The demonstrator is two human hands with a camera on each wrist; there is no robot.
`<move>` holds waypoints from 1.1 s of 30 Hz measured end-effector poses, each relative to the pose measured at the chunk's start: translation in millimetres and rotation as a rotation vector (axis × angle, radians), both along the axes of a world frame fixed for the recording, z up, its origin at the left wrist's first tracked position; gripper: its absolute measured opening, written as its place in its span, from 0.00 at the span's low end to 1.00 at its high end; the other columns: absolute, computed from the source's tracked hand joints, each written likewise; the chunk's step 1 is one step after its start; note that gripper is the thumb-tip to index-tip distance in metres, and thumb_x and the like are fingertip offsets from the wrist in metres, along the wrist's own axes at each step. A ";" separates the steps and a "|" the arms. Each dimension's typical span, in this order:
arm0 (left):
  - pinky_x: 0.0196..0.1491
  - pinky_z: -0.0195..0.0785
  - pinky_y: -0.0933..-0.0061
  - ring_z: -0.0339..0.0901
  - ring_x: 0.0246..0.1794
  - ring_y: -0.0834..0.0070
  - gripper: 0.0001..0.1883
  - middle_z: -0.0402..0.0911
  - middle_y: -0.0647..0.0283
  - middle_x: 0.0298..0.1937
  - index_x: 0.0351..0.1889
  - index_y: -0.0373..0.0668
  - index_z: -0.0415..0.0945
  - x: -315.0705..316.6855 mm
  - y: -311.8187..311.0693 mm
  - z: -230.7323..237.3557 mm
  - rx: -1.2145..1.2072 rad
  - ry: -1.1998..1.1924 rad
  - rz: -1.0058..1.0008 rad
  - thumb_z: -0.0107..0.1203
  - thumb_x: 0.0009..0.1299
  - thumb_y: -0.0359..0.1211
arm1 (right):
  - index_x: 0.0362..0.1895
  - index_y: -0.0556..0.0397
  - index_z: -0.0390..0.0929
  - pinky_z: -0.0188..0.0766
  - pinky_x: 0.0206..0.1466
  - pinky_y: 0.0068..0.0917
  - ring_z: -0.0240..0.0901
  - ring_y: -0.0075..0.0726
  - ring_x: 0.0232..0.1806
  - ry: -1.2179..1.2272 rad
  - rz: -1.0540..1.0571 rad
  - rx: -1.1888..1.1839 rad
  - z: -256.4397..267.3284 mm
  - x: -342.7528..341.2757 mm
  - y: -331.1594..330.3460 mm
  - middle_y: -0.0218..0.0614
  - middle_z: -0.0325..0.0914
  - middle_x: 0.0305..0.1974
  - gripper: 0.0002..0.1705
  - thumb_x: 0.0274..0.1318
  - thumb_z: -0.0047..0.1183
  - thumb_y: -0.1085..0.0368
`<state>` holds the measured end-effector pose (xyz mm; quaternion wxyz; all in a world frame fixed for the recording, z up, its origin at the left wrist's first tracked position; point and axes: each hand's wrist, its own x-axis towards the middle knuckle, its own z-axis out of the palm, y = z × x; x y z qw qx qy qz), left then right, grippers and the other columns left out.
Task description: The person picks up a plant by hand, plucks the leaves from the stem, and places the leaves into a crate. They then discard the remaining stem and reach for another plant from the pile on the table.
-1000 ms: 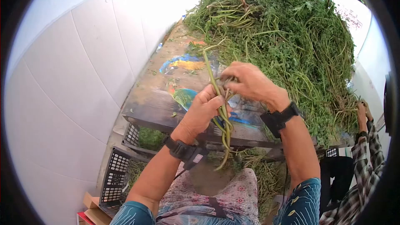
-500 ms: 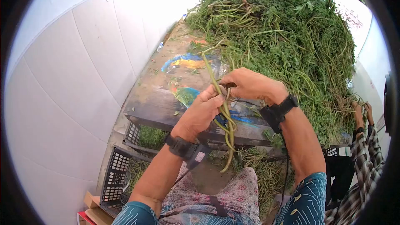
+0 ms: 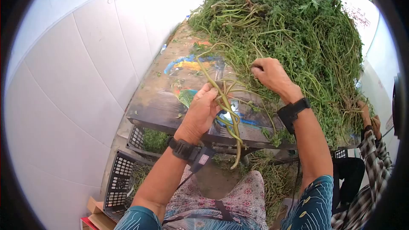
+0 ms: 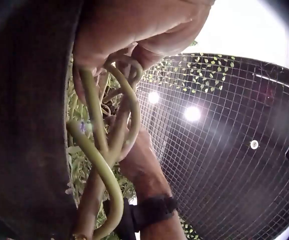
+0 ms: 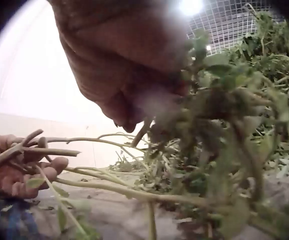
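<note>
My left hand [image 3: 203,110] grips several thick green stems [image 3: 235,134], which cross and loop below the fingers and reach past the table's front edge. In the left wrist view the stems [image 4: 115,185] come out from under the curled fingers. Thinner branches fan out from this bunch toward the right, with a few leaves on them. Up and to the right, close to the pile's near side, my right hand [image 3: 275,76] has curled fingers. The right wrist view has a short stem end [image 5: 142,132] at its fingertips, beside blurred leaves, so it pinches a leafy stem.
A tall heap of leafy green plants [image 3: 298,38] covers the table's right and back. The wooden table [image 3: 149,98] bears paint patches and leaf scraps. Black crates [image 3: 119,179] stand below at left. Another person's hands [image 3: 370,117] are at the heap's right edge.
My right hand has left the left hand's side and moved right and up toward the heap. The left hand keeps its grip, shifting slightly left, and side branches now spread beside it.
</note>
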<state>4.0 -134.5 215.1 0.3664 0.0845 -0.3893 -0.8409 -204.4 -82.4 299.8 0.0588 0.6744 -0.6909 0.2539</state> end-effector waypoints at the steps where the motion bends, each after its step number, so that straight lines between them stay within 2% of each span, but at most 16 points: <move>1: 0.49 0.70 0.66 0.74 0.46 0.67 0.11 0.73 0.58 0.46 0.48 0.36 0.65 -0.8 0.6 1.4 0.006 -0.017 0.010 0.41 0.70 0.30 | 0.34 0.62 0.77 0.69 0.34 0.36 0.73 0.46 0.27 -0.024 -0.029 -0.005 2.4 -2.6 2.8 0.49 0.76 0.27 0.12 0.49 0.47 0.65; 2: 0.48 0.71 0.67 0.75 0.45 0.68 0.11 0.73 0.58 0.46 0.48 0.36 0.66 -2.1 0.9 0.7 -0.009 -0.024 0.022 0.41 0.71 0.31 | 0.34 0.62 0.77 0.68 0.32 0.32 0.72 0.38 0.25 -0.109 -0.072 0.053 4.7 -4.2 8.3 0.44 0.76 0.26 0.12 0.50 0.47 0.66; 5: 0.45 0.73 0.68 0.76 0.42 0.68 0.12 0.75 0.57 0.43 0.47 0.35 0.67 -3.7 0.0 -4.4 -0.042 -0.041 0.042 0.42 0.71 0.33 | 0.36 0.61 0.76 0.68 0.30 0.26 0.70 0.30 0.25 -0.227 -0.070 0.076 -3.0 -19.1 14.7 0.36 0.75 0.25 0.12 0.52 0.47 0.66; 8: 0.42 0.74 0.68 0.76 0.38 0.69 0.11 0.75 0.58 0.40 0.46 0.35 0.67 -1.4 -2.2 -5.3 -0.026 -0.045 0.048 0.43 0.70 0.32 | 0.42 0.61 0.73 0.70 0.31 0.22 0.71 0.26 0.31 -0.605 -0.112 0.135 -0.3 -27.3 22.1 0.33 0.75 0.32 0.14 0.55 0.48 0.64; 11: 0.42 0.73 0.67 0.76 0.37 0.70 0.11 0.74 0.59 0.38 0.46 0.35 0.66 -1.7 0.7 -1.4 0.017 -0.048 0.075 0.43 0.70 0.31 | 0.47 0.61 0.70 0.72 0.36 0.21 0.71 0.24 0.39 -0.935 0.022 -0.081 6.8 -27.6 31.9 0.33 0.73 0.39 0.19 0.56 0.50 0.60; 12: 0.41 0.74 0.67 0.76 0.37 0.70 0.11 0.74 0.58 0.38 0.46 0.35 0.66 -1.7 0.0 -2.2 0.012 -0.051 0.071 0.42 0.70 0.31 | 0.52 0.60 0.67 0.72 0.44 0.26 0.68 0.27 0.48 -0.929 0.114 -0.044 11.7 -30.8 37.9 0.36 0.69 0.47 0.26 0.54 0.53 0.55; 15: 0.40 0.74 0.66 0.76 0.36 0.70 0.11 0.75 0.57 0.36 0.46 0.35 0.66 -1.6 -0.1 -1.9 0.009 -0.061 0.068 0.42 0.70 0.32 | 0.56 0.58 0.64 0.69 0.51 0.31 0.66 0.33 0.53 -0.704 0.146 -0.009 18.8 -34.4 50.8 0.39 0.68 0.52 0.31 0.51 0.55 0.58; 18: 0.38 0.75 0.66 0.76 0.34 0.70 0.12 0.75 0.57 0.34 0.45 0.35 0.67 0.1 2.4 0.9 0.027 -0.056 0.048 0.41 0.71 0.33 | 0.62 0.56 0.57 0.63 0.57 0.35 0.62 0.40 0.57 -0.389 -0.014 0.139 21.5 -34.6 55.2 0.43 0.62 0.58 0.38 0.45 0.56 0.62; 21: 0.34 0.75 0.69 0.74 0.30 0.72 0.11 0.73 0.60 0.31 0.43 0.35 0.67 0.5 2.0 -0.2 0.035 -0.061 0.065 0.39 0.71 0.33 | 0.64 0.54 0.53 0.57 0.62 0.35 0.57 0.45 0.61 -0.054 -0.044 0.162 9.8 -27.2 48.4 0.47 0.58 0.62 0.42 0.40 0.55 0.66; 22: 0.32 0.74 0.70 0.73 0.28 0.73 0.11 0.72 0.61 0.30 0.42 0.35 0.67 0.2 1.8 -0.5 0.035 -0.065 0.081 0.39 0.71 0.33 | 0.64 0.53 0.51 0.50 0.66 0.36 0.50 0.49 0.65 0.039 0.030 0.144 10.0 -18.4 44.6 0.49 0.52 0.64 0.45 0.38 0.56 0.67; 25: 0.24 0.68 0.76 0.68 0.23 0.77 0.11 0.69 0.64 0.27 0.39 0.35 0.67 0.0 5.0 4.9 0.123 -0.083 0.119 0.37 0.71 0.32 | 0.64 0.51 0.52 0.46 0.68 0.38 0.43 0.51 0.68 0.254 0.145 0.145 5.3 18.4 30.7 0.51 0.50 0.64 0.46 0.36 0.58 0.68; 28: 0.17 0.61 0.78 0.65 0.19 0.78 0.10 0.67 0.65 0.21 0.36 0.36 0.66 1.9 -0.4 1.4 0.190 0.013 0.075 0.39 0.69 0.34 | 0.59 0.52 0.60 0.46 0.67 0.41 0.43 0.52 0.68 0.380 0.317 0.138 -15.4 38.3 10.5 0.50 0.55 0.62 0.41 0.35 0.60 0.68; 31: 0.15 0.57 0.81 0.63 0.18 0.81 0.13 0.65 0.66 0.21 0.35 0.36 0.67 5.5 -3.4 0.5 0.185 0.025 0.096 0.40 0.70 0.37 | 0.49 0.54 0.72 0.55 0.60 0.43 0.53 0.50 0.62 0.219 0.447 0.091 -24.4 48.4 -7.3 0.48 0.66 0.54 0.29 0.36 0.60 0.63; 32: 0.14 0.57 0.82 0.63 0.18 0.82 0.13 0.67 0.66 0.23 0.35 0.36 0.67 6.7 -3.9 0.4 0.182 0.037 0.081 0.40 0.71 0.38 | 0.39 0.55 0.77 0.55 0.59 0.41 0.59 0.48 0.58 0.094 0.437 0.052 -25.2 50.8 -7.7 0.45 0.72 0.47 0.21 0.37 0.60 0.61; 33: 0.14 0.56 0.83 0.62 0.18 0.82 0.14 0.68 0.66 0.26 0.36 0.37 0.67 7.2 -3.6 0.5 0.180 0.048 0.066 0.40 0.71 0.39 | 0.38 0.55 0.77 0.56 0.58 0.41 0.61 0.48 0.56 0.037 0.434 0.091 -26.3 51.4 -9.3 0.44 0.73 0.46 0.19 0.38 0.59 0.60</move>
